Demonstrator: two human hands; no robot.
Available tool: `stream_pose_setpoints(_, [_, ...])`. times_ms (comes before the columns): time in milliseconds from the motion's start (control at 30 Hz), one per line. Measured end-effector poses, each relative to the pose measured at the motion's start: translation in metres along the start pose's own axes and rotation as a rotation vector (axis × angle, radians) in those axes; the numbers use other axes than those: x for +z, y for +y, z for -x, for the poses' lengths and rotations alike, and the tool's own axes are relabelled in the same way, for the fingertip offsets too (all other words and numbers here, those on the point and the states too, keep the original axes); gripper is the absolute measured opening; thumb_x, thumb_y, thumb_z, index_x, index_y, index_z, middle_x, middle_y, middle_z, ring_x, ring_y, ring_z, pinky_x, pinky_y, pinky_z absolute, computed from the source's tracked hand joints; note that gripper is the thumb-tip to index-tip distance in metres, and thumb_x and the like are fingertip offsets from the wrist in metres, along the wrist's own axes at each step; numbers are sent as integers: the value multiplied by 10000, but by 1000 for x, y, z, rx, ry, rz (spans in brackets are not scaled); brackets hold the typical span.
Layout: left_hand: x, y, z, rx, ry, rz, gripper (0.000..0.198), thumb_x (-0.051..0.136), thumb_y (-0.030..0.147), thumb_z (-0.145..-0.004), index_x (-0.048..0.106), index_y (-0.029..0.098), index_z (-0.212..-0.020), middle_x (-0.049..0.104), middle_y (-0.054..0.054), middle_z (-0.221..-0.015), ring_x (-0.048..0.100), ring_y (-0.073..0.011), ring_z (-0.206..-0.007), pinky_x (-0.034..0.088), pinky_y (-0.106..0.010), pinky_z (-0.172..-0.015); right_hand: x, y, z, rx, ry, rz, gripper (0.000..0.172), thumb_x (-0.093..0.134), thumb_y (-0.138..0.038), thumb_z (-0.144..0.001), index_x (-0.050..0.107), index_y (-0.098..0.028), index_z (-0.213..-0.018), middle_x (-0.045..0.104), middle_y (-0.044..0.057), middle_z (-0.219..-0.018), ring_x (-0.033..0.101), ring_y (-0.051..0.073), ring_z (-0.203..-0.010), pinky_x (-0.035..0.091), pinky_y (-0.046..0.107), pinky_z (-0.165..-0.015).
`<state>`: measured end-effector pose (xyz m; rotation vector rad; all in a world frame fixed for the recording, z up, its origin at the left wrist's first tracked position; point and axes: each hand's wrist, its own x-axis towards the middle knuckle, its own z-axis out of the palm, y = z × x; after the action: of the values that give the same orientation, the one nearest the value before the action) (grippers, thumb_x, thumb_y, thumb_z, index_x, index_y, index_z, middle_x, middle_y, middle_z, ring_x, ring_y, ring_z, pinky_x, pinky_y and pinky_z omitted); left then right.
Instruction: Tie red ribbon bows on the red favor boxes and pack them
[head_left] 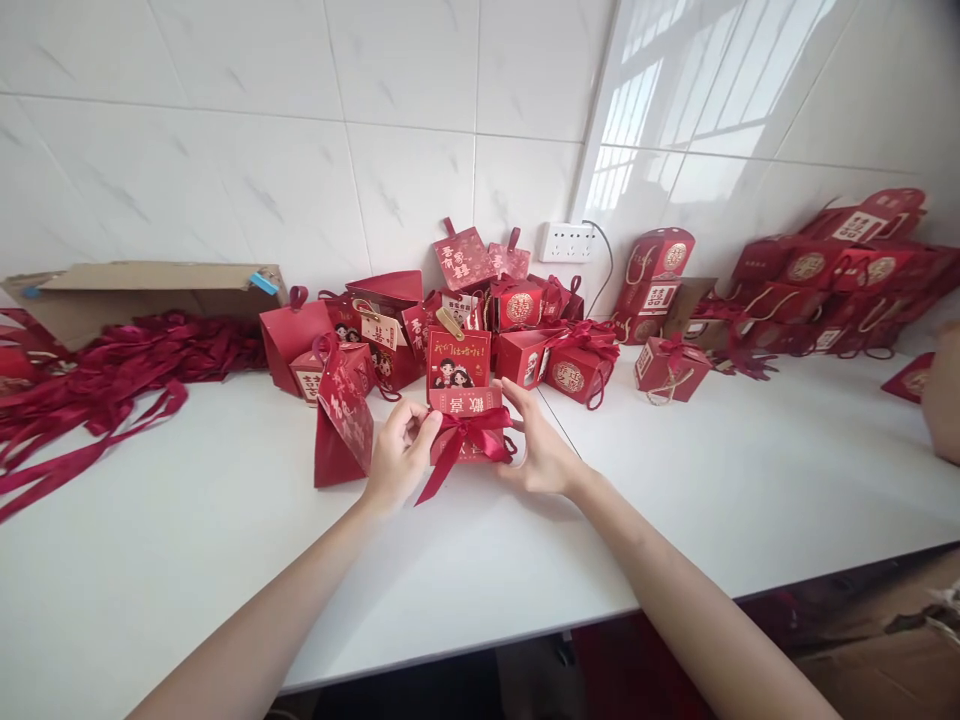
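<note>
A small red gift box (466, 400) with gold print stands on the table in front of me, and a dark red satin ribbon (474, 428) is tied in a bow across its front. My left hand (403, 452) is closed at the box's left edge, its thumb by the bow's left side; the curled fingertips are partly hidden. On the right side, my right hand (541, 445) grips the box between thumb and fingers. Directly behind it stands a red box with a cartoon couple (457, 362). A tilted red box (345, 430) is just left of my left hand.
More red gift boxes (577, 375) crowd the wall behind. Loose ribbons (150, 350) lie at left before an open cardboard box (157, 278). A small box with rope handle (671, 368) and stacked boxes (810, 270) stand at right. A power strip (577, 242) is on the wall.
</note>
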<state>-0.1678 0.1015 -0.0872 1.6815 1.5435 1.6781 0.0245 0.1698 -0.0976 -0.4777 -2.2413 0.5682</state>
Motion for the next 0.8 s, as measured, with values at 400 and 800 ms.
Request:
stream_pose_setpoints(400, [4, 0, 0, 38, -32, 149, 176, 583, 344, -780, 501, 208, -854, 518, 8, -802, 538, -126, -711, 446, -246, -658, -3, -6, 1, 78, -32, -216, 985, 693, -244, -654, 82, -254, -1427, 152, 135, -1493, 248, 322, -1347, 387, 501, -1011])
stream_pose_setpoints(800, [5, 2, 0, 14, -39, 76, 227, 522, 366, -815, 473, 186, -686, 441, 16, -739, 465, -109, -635, 397, -230, -593, 8, -11, -6, 287, 296, -390, 321, 440, -487, -883, 443, -210, -722, 455, 117, -1363, 463, 244, -1228, 415, 416, -963])
